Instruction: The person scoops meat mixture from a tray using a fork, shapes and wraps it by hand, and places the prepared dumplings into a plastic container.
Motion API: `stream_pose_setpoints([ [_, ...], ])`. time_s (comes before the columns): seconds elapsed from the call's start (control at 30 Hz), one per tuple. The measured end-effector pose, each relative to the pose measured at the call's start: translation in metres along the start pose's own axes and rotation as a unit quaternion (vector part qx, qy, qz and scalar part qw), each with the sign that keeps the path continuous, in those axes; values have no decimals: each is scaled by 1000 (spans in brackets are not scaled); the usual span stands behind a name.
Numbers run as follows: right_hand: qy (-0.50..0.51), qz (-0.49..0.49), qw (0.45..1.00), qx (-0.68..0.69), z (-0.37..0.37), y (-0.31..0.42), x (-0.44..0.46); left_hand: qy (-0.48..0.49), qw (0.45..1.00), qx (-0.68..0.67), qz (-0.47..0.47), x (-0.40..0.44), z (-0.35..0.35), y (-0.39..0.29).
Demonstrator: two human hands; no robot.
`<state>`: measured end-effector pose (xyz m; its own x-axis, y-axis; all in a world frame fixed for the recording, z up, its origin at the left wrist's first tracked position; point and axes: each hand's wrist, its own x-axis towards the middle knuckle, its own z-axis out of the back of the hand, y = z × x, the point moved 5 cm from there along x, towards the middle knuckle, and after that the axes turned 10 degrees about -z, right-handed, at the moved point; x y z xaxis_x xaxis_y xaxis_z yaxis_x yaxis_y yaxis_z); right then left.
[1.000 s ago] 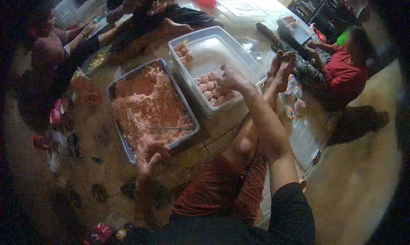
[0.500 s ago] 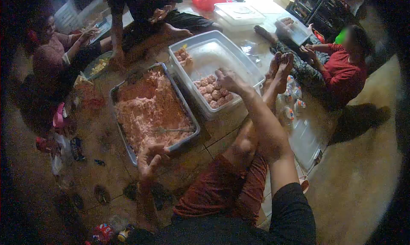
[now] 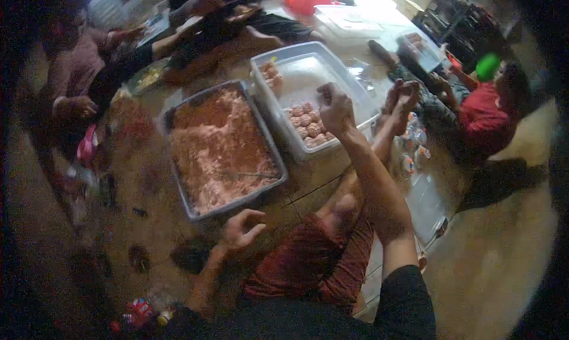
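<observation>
- Left hand (image 3: 242, 230) was held loosely open near the meat tray (image 3: 249, 194).
- Right hand (image 3: 337, 110) was held above the clear tub (image 3: 301, 73), near meatballs (image 3: 306, 123); its grip could not be determined.

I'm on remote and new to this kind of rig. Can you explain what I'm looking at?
There's no machine here: someone works with two bare hands. You look through a camera worn on that person's head, facing forward and down, so their legs stretch ahead.

On the tiled floor stands a tray of pinkish mixture, with a thin utensil lying in it. Beside it, a clear plastic box holds a group of round balls and, in a corner, a looser clump.

The left hand is open near the tray's closest edge, nothing visible in it. The right hand is over the box, fingers curled; I can't tell whether it holds anything. A person in red sits off to the right.
</observation>
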<state>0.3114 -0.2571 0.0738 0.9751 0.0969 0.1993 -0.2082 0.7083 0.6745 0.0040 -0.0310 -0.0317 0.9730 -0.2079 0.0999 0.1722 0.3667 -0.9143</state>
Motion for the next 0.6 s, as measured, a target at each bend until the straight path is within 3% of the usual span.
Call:
stream_pose_setpoints([
  [0.03, 55, 43, 997, 25, -2, 27, -17, -12, 1000, 2, 16, -7, -11, 24],
  [0.1, 137, 91, 984, 63, -20, 66, -56, 143, 981, 112, 73, -32, -53, 94],
  [0.13, 159, 137, 977, 22, -31, 85, -77, 131, 981, 112, 94, -40, -63, 103],
  [0.17, 173, 187, 967, -19, -43, 100, -91, 48, 992, -65, 98, -36, -70, 105],
  [0.2, 182, 198, 963, -12, -57, 102, -97, -38, 967, -237, 87, -35, -72, 112],
  [0.23, 215, 234, 948, -32, -79, 97, -104, -50, 966, -236, 90, -43, -75, 128],
  [0.27, 244, 268, 930, -55, -100, 88, -110, 17, 999, -13, -24, -49, -83, 135],
  [0.33, 228, 311, 921, -43, -127, 73, -113, 80, 964, 213, -135, -60, -99, 146],
  [0.4, 298, 264, 903, -162, -166, 48, -114, 12, 997, -61, -44, -61, -96, 165],
  [0.43, 296, 260, 901, -181, -184, 36, -112, -21, 980, -199, 2, -63, -97, 174],
  [0.5, 280, 280, 902, -175, -199, 35, -112, -83, 880, -458, 94, -69, -103, 191],
  [0.6, 280, 278, 903, -166, -214, 36, -117, -52, 878, -465, 103, -60, -131, 200],
])
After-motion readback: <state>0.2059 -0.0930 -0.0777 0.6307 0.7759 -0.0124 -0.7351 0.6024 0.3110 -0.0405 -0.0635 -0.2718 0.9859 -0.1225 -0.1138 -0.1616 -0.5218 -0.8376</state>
